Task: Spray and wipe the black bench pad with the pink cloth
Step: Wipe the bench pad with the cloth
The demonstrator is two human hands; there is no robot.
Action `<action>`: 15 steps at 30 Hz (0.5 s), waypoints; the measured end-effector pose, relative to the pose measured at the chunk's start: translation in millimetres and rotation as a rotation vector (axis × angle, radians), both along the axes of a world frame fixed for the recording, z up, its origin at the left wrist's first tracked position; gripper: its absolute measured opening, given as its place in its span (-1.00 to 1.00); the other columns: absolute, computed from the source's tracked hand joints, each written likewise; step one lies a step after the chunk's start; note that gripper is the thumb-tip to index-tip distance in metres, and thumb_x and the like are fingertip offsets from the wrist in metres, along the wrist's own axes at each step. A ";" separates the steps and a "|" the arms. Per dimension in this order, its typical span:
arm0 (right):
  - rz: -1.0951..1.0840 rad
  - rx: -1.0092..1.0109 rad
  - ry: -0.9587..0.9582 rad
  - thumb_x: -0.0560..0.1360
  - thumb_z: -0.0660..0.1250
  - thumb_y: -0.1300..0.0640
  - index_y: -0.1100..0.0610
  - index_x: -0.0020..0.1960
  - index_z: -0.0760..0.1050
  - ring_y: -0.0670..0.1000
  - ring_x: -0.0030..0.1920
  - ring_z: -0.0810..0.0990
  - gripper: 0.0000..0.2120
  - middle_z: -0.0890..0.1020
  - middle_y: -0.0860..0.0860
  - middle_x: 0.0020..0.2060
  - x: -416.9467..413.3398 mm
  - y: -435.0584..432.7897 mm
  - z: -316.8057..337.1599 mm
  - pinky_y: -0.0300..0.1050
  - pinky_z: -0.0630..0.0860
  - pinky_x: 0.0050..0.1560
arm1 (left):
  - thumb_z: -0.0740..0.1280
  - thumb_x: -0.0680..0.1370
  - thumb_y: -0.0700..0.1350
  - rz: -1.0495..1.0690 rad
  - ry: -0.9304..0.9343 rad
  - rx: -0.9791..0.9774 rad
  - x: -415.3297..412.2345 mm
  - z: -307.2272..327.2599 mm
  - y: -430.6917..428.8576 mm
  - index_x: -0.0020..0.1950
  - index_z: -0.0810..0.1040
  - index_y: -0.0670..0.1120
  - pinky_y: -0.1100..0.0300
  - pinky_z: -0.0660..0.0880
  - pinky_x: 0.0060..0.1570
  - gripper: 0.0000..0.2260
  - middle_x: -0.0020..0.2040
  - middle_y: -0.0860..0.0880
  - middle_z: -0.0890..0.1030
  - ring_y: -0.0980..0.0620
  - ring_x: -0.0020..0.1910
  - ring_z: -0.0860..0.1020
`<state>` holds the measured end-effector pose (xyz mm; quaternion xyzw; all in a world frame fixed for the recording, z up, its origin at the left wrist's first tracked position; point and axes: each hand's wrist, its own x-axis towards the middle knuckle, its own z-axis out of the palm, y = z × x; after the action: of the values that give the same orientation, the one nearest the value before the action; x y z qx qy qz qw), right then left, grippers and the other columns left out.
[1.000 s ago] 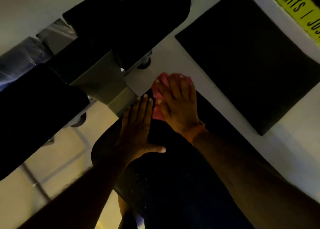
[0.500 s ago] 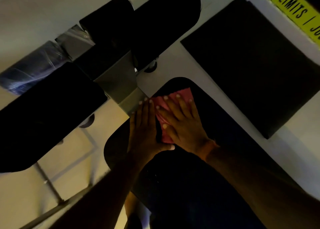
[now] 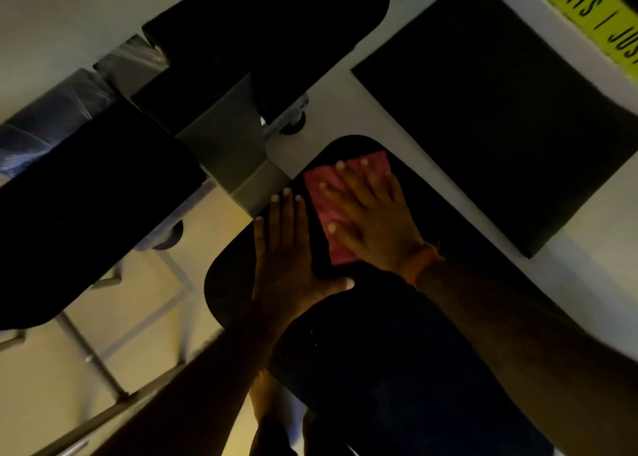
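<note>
The black bench pad point(image 3: 448, 234) runs from the lower right up to a rounded end near the middle of the view. A pink cloth point(image 3: 329, 193) lies flat on that far end. My right hand point(image 3: 376, 220) presses flat on the cloth, fingers spread, an orange band at the wrist. Just left of the cloth, my left hand point(image 3: 286, 252) rests flat on the pad with fingers straight and thumb out, holding nothing. No spray bottle is in view.
A grey metal frame post point(image 3: 224, 138) meets the bench's far end. Other black pads point(image 3: 86, 193) sit to the left and above. A square black floor mat point(image 3: 500, 117) lies to the right. A yellow lettered strip point(image 3: 593, 10) crosses the top right corner.
My right hand has slid the cloth back from the pad's far edge toward me. The view has shifted, so the pad's end now shows beyond the cloth. My left hand stays flat beside it.
</note>
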<state>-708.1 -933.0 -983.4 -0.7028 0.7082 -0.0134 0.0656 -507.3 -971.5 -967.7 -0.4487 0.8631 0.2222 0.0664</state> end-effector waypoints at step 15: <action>-0.421 -0.020 -0.052 0.69 0.01 -0.23 -0.10 0.68 0.01 0.24 0.67 -0.06 -0.39 0.04 0.10 0.68 -17.3 21.9 0.1 0.36 -0.02 0.60 | 0.17 0.23 0.67 -0.248 -0.028 -0.028 -33.1 1.2 40.9 0.66 -0.30 -0.09 -0.28 -0.25 0.57 0.31 0.66 -0.11 -0.37 -0.13 0.63 -0.38</action>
<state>-725.4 -911.1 -983.3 -0.5392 0.8374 -0.0520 0.0728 -540.4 -930.6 -966.5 -0.3427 0.9139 0.1938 0.0990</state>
